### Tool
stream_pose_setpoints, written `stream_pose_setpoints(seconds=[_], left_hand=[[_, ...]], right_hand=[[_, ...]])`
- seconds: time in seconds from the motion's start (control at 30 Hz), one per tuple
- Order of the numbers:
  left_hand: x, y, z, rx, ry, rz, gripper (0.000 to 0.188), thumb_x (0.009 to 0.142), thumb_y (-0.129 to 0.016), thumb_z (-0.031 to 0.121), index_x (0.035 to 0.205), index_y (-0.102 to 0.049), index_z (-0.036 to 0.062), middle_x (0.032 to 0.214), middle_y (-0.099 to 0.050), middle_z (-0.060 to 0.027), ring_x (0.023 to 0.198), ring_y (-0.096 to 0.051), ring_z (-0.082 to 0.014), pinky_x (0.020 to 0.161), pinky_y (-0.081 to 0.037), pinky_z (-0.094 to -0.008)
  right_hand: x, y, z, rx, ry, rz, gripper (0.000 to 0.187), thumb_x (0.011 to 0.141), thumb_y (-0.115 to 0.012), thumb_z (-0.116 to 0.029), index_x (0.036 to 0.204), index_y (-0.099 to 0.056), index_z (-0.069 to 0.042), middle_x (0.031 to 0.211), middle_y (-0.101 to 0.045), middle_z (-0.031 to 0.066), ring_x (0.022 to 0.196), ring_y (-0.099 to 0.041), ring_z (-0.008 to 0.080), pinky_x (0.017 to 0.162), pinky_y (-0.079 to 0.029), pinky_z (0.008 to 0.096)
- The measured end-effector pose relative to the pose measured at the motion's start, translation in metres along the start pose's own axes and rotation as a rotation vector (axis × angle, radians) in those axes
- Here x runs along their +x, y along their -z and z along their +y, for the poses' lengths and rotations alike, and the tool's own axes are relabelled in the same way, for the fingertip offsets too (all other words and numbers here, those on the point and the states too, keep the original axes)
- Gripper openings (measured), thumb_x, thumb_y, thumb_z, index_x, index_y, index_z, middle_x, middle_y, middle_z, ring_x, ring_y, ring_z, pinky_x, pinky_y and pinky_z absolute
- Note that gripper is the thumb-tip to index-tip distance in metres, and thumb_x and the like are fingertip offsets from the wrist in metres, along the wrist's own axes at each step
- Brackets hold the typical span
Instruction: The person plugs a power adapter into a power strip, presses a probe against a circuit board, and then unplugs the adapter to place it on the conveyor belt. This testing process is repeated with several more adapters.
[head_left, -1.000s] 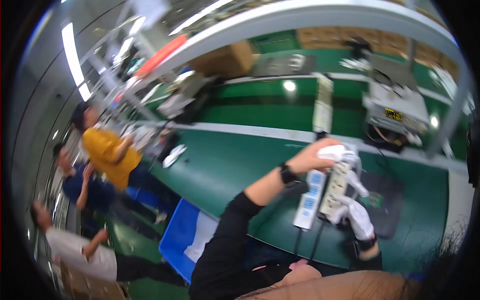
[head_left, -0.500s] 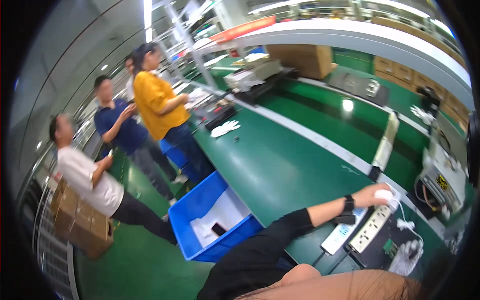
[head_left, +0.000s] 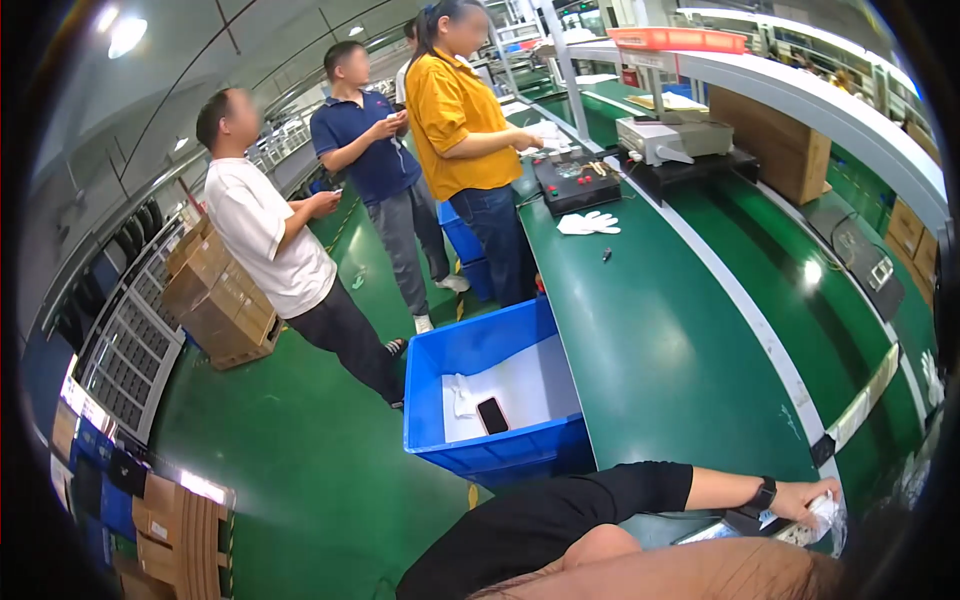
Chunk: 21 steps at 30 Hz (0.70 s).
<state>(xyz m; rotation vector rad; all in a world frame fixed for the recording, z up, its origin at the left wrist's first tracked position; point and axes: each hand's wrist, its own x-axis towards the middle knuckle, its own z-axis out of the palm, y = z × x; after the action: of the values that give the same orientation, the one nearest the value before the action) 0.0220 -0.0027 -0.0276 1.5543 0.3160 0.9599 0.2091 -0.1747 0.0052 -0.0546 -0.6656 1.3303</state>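
Note:
My left hand (head_left: pixel 800 501), bare and with a dark watch on its wrist, reaches far to the lower right. Its fingers are closed around a small white object (head_left: pixel 823 510), mostly hidden and blurred; in the earlier frame it looked rounded, beside a white cord. Just under the hand is a pale power strip (head_left: pixel 798 534) on the green workbench (head_left: pixel 660 350). A second strip (head_left: pixel 705 534) shows only in part beside my wrist. My right hand is out of the picture.
A blue bin (head_left: pixel 500 455) with white sheeting and a phone (head_left: pixel 492 416) stands against the bench. White gloves (head_left: pixel 588 223) and a black box with red buttons (head_left: pixel 575 184) lie farther up. Several people stand at the left, one in yellow (head_left: pixel 458 120) at the bench. Cartons (head_left: pixel 222 300) sit behind them.
The view has swung left, so the people and bin sit farther right. My left hand stays closed on the white object by the strips, now nearer the lower right rim.

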Motion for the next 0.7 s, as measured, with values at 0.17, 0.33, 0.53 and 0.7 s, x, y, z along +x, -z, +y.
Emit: stream_pose_setpoints(seconds=[0.17,0.33,0.53,0.7], left_hand=[[0.013,-0.005,-0.007,0.074,-0.129,-0.134,0.053,0.072,-0.077,0.022,0.116,-0.052,0.0073,0.106,-0.058,-0.0057,0.094,-0.057,-0.0177,0.081,-0.046,-0.0318],[0.013,-0.007,0.007,-0.001,-0.051,-0.187,0.044,0.079,-0.073,0.033,0.111,-0.058,0.0059,0.114,-0.058,-0.0065,0.1,-0.056,-0.0192,0.083,-0.046,-0.0323],[0.01,-0.005,0.025,0.05,-0.009,-0.215,0.038,0.082,-0.07,0.028,0.111,-0.061,0.0056,0.118,-0.057,-0.0052,0.1,-0.056,-0.0171,0.086,-0.046,-0.0296],[0.015,-0.011,0.0,-0.273,0.086,-0.192,0.033,0.086,-0.066,0.022,0.115,-0.059,0.0067,0.116,-0.056,-0.004,0.097,-0.055,-0.0145,0.08,-0.048,-0.0259]], right_hand=[[0.014,0.017,0.002,-0.075,-0.042,-0.005,0.029,0.093,-0.057,-0.026,0.112,-0.064,-0.006,0.105,-0.065,0.0055,0.087,-0.061,0.0178,0.071,-0.049,0.026],[0.023,0.023,0.002,-0.168,-0.064,0.021,0.03,0.093,-0.057,-0.026,0.112,-0.064,-0.006,0.105,-0.065,0.0056,0.087,-0.061,0.0177,0.071,-0.049,0.026],[0.027,0.025,0.0,-0.287,-0.071,0.049,0.03,0.093,-0.056,-0.026,0.113,-0.064,-0.006,0.105,-0.065,0.0058,0.087,-0.061,0.0176,0.071,-0.049,0.026],[0.028,0.028,-0.001,-0.386,-0.086,0.08,0.03,0.093,-0.056,-0.027,0.113,-0.064,-0.006,0.105,-0.065,0.0059,0.087,-0.061,0.0175,0.071,-0.049,0.026]])
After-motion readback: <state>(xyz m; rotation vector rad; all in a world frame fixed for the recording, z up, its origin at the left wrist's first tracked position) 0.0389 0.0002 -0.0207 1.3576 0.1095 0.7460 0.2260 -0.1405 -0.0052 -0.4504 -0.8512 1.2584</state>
